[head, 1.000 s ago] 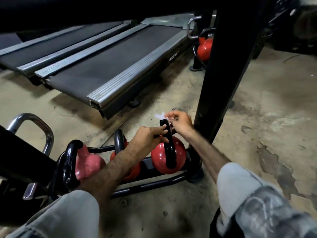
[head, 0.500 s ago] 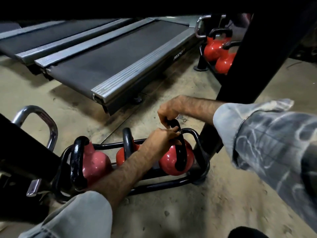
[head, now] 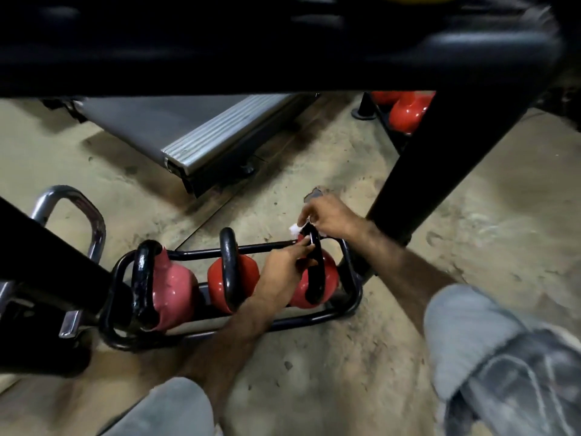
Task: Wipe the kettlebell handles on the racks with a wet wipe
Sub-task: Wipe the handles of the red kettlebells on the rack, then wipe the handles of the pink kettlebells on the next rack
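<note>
Both hands grip one kettlebell handle (head: 315, 265): right hand (head: 327, 217) pinching a half-hidden wipe (head: 294, 229), left hand (head: 284, 265) steadying.

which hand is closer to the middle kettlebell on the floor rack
Left. The left hand rests on the right kettlebell's handle, just right of the middle kettlebell. The right hand holds the wet wipe at that handle's top, farther away.
</note>
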Tool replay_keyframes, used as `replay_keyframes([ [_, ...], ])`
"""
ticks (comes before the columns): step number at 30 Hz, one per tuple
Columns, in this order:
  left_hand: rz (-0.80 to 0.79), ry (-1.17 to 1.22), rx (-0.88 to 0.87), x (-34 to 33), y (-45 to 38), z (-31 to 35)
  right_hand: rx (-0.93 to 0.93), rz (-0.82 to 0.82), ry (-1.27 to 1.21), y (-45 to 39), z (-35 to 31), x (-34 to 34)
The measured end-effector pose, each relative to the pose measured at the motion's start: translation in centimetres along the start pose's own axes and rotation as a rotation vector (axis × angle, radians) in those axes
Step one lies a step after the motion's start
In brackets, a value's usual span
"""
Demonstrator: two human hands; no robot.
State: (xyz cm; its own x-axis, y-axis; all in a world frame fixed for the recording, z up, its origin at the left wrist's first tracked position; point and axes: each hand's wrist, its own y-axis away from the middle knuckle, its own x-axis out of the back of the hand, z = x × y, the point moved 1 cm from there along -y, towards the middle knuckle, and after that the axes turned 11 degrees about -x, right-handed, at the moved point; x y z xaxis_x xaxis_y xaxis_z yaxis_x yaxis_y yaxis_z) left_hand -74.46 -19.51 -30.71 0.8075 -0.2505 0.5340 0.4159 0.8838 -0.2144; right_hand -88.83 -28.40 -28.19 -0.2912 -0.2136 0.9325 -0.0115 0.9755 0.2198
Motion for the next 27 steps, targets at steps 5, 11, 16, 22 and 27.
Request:
replay_keyframes([
  [5,0.257,0.249,0.367,0.1,3.8,1.6,-0.034,0.246,-0.297,7.2,1.2,-3.2],
  [11,0.356,0.241,0.504,3.5,9.4,5.9,-0.204,0.088,-0.485,15.7,-0.5,-3.9],
  [16,0.331,0.103,0.508,8.2,13.1,14.8,-0.291,0.156,-0.949,25.7,-4.7,4.1],
  [22,0.218,0.148,0.329,16.6,17.1,33.6,-0.352,0.249,-1.045,40.5,-9.3,21.1],
  [27,0.108,0.088,0.156,21.8,16.8,53.1,-0.304,0.373,-1.022,52.7,-11.7,37.6],
])
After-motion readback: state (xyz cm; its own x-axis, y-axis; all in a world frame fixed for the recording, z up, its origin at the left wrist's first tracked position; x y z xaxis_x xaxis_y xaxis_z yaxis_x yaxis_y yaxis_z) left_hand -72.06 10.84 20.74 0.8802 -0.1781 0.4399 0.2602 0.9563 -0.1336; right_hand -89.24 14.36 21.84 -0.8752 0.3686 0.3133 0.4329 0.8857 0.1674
